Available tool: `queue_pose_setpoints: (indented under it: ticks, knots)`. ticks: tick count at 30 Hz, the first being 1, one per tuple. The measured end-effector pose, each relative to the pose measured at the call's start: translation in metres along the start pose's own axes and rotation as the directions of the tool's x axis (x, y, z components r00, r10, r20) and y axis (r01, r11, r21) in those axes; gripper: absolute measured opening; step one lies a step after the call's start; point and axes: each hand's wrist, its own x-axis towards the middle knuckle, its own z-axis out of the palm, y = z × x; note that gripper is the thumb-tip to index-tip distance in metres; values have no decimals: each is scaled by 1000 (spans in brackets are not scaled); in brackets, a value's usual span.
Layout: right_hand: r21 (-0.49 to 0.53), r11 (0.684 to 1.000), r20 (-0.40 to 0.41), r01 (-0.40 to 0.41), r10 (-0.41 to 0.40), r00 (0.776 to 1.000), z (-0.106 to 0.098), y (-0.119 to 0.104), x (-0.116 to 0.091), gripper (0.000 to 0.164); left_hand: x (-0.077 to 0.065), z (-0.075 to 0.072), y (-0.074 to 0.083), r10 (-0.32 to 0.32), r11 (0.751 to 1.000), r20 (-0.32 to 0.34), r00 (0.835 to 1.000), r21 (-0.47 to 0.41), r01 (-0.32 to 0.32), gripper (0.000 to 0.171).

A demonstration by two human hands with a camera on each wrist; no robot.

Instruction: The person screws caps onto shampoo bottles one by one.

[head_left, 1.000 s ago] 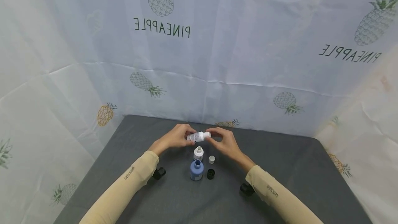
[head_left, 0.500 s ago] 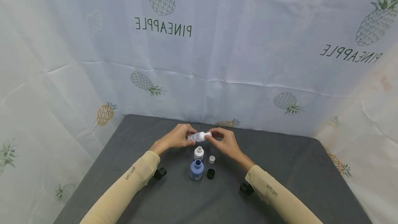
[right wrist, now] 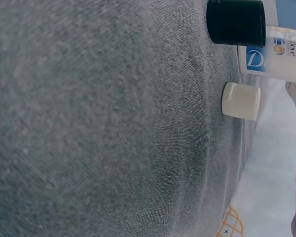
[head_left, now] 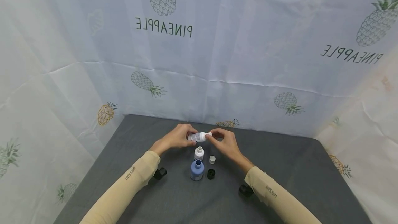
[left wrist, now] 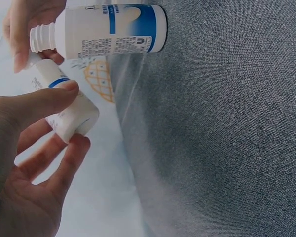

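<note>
My left hand (head_left: 180, 136) holds a small white bottle (head_left: 196, 137) tilted onto its side above the table. Its thumb lies across the label and the fingertips support the base, as the left wrist view shows. At the bottle's other end, my right hand (head_left: 226, 142) pinches its white cap (head_left: 209, 134) between thumb and fingers. Just below the hands, a second white bottle (left wrist: 89, 34) with a blue-banded label stands upright, its threaded neck uncapped. In front of it is an uncapped blue bottle (head_left: 197, 173).
To the right of the standing bottles, a loose white cap (right wrist: 240, 101) and a black cap (right wrist: 237, 22) lie on the grey table (head_left: 280, 172). A pineapple-print curtain (head_left: 236, 58) hangs behind the table and along its sides.
My right fingers have shifted slightly around the cap. The left hand keeps its hold on the bottle, and the standing bottles and loose caps stay put.
</note>
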Motion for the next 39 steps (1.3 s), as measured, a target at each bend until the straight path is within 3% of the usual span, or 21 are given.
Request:
queue_pose_setpoints:
  ticks: [10, 16, 21, 29, 34, 39]
  knots:
    - [-10, 1000, -18, 6, -6, 1000, 1, 1, -2, 19, 0, 0, 0, -2, 1000, 1, 1000, -7, 2, 38]
    - [13, 1000, 8, -1, 1, 1000, -3, 0, -3, 29, -1, 0, 0, -9, 1000, -10, 1000, -11, 9, 38]
    - [84, 991, 87, 105, -112, 990, -10, 3, -5, 42, -4, -2, 0, -15, 1000, -23, 1000, -18, 14, 38]
    - [82, 956, 156, 282, -292, 944, -17, 6, -4, 51, -5, -4, -1, -16, 1000, -26, 1000, -15, 16, 38]
    - [87, 944, 160, 319, -330, 930, -16, 6, -2, 49, -4, -3, 0, -5, 1000, -24, 1000, -14, 5, 38]
    - [83, 948, 147, 306, -315, 938, -14, 4, 0, 42, -5, -2, 1, -6, 1000, -19, 1000, -13, 5, 38]
